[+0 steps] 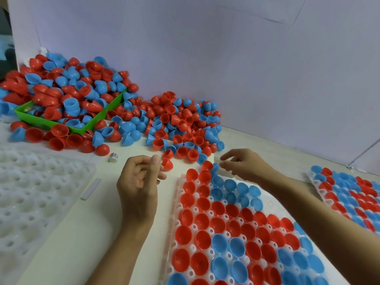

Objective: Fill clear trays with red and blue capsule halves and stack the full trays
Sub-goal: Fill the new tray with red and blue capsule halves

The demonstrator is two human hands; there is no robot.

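Note:
A clear tray [177, 204] lies in front of me, nearly all its pockets filled with red and blue capsule halves. My left hand [139, 186] hovers just left of the tray's far end, fingers curled, and pinches a red capsule half [167, 164] at the thumb tip. My right hand [244, 165] reaches over the tray's far corner with fingers loosely bent and nothing visible in them. Its fingertips are beside a blue half [215, 168] in the last row. A loose pile of capsule halves [181, 124] lies just beyond both hands.
A green bin [102, 118] heaped with halves stands at the back left. Empty clear trays [30, 192] lie at the left. A filled tray [317, 183] sits at the right. A small white object [113, 157] and a white strip [90, 189] lie on the board. A wall is close behind.

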